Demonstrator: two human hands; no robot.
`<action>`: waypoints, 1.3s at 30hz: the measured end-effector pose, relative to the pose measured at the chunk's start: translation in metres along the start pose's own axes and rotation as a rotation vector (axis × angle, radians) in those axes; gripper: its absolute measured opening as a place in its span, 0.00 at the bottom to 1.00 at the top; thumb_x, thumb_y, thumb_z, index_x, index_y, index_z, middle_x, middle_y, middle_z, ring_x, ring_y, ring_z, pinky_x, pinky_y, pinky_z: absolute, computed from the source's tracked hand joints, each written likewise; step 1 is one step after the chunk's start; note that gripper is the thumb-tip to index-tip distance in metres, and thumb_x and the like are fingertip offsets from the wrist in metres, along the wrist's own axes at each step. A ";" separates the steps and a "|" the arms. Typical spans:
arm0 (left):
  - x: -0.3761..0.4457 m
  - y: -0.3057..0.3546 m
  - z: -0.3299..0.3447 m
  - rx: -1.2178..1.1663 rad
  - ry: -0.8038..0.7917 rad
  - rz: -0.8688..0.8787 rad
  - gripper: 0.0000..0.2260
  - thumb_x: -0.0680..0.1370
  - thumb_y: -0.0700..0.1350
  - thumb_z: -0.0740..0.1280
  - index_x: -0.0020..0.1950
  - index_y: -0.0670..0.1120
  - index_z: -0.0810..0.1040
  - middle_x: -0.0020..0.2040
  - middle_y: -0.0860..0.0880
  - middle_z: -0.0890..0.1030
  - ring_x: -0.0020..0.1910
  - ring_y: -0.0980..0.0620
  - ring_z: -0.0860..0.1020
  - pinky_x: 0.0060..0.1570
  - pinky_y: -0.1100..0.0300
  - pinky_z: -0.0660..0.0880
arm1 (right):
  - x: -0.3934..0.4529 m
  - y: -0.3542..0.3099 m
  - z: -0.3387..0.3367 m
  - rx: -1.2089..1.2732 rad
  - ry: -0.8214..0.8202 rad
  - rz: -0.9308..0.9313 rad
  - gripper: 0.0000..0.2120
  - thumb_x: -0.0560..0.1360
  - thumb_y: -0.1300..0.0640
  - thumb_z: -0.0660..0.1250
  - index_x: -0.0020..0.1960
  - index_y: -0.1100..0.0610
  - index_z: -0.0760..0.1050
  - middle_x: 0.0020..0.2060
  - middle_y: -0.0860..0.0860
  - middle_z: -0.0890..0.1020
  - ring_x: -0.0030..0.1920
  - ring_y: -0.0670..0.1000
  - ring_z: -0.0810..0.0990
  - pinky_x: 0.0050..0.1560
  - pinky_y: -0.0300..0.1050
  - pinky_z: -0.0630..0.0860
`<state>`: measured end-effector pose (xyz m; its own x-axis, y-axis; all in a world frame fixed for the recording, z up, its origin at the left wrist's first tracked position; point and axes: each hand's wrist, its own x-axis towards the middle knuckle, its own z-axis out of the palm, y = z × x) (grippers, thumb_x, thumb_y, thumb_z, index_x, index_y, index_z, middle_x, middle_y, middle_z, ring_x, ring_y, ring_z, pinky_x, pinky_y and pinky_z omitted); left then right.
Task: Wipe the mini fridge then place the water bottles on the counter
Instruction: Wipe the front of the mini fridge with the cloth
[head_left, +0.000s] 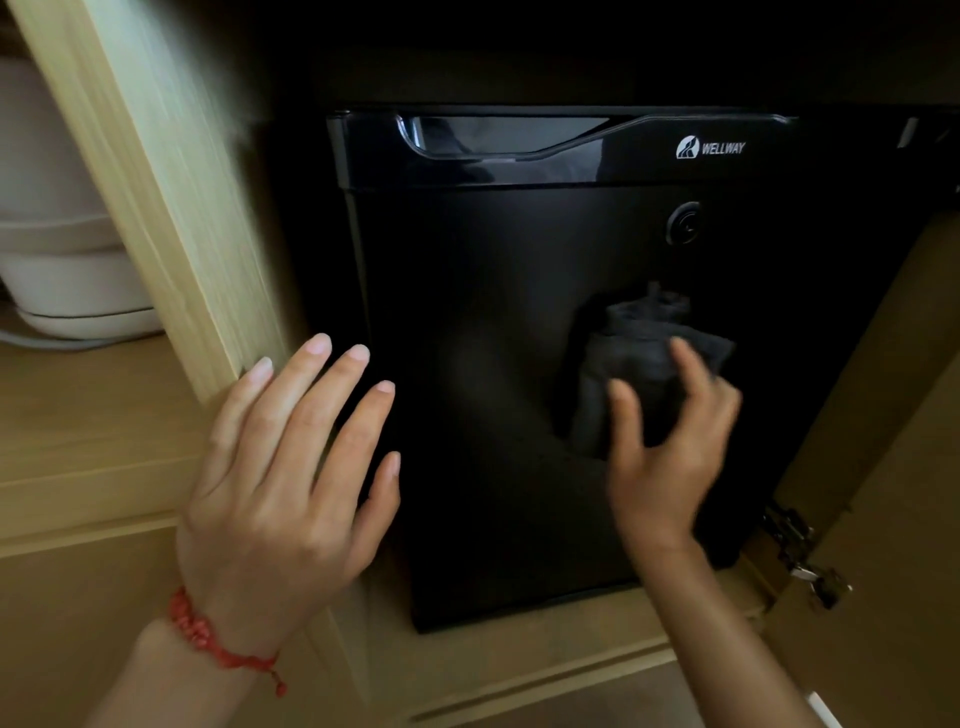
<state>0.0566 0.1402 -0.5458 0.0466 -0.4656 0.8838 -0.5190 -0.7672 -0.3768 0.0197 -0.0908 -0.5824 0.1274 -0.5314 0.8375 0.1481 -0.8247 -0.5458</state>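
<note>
Nearest the camera, a red cord bracelet (218, 642) is seen on the wrist of the left hand (283, 486), which is spread flat with its fingers released and nothing gripped; its fingertips lie over the left edge of the mini fridge (509, 364), though whether they press on it cannot be told. The fridge is set inside a pale wooden cabinet (171, 218), its black door closed, with a handle recess (498, 136) along the top and a round lock (684, 228) below the brand mark.

Against the right half of the door a dark cloth (636, 358) is held by the right hand (670, 447), fingers curled around its lower part. That hand is blurred, so the firmness of the grip cannot be judged. Wiping is judged to be under way.

Several risks are suggested. The cloth could be dropped if it is only loosely bunched under the fingers. Streaks or missed patches could easily be overlooked, since door and cloth are both dark and the recess is dim. Knuckles could be caught on the metal hinge (795, 551) of the open cabinet door at the right if strokes are carried too wide. No water bottles are in view; they are presumed to be elsewhere, perhaps inside the fridge.
</note>
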 end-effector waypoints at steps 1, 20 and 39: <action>0.000 0.000 0.000 -0.005 -0.003 0.003 0.15 0.75 0.44 0.64 0.58 0.39 0.77 0.61 0.39 0.77 0.64 0.42 0.70 0.68 0.48 0.61 | 0.001 0.009 -0.005 -0.018 0.025 0.054 0.22 0.73 0.59 0.67 0.62 0.68 0.69 0.50 0.70 0.73 0.53 0.58 0.72 0.55 0.44 0.68; -0.003 0.004 0.001 0.032 0.010 0.016 0.15 0.74 0.44 0.65 0.59 0.40 0.77 0.59 0.40 0.79 0.63 0.42 0.72 0.66 0.47 0.63 | -0.033 0.006 0.003 -0.016 -0.098 -0.101 0.19 0.73 0.57 0.64 0.62 0.64 0.69 0.48 0.70 0.73 0.51 0.57 0.70 0.54 0.39 0.68; -0.003 0.018 0.000 -0.007 -0.077 -0.018 0.16 0.75 0.45 0.65 0.59 0.39 0.77 0.61 0.38 0.78 0.62 0.39 0.72 0.64 0.41 0.64 | -0.051 0.008 0.007 0.078 -0.215 -0.155 0.19 0.75 0.54 0.64 0.63 0.56 0.66 0.53 0.61 0.71 0.53 0.53 0.74 0.53 0.36 0.72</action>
<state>0.0470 0.1277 -0.5554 0.1212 -0.4842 0.8665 -0.5233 -0.7730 -0.3587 0.0211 -0.0692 -0.6295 0.3010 -0.3403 0.8908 0.2557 -0.8712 -0.4191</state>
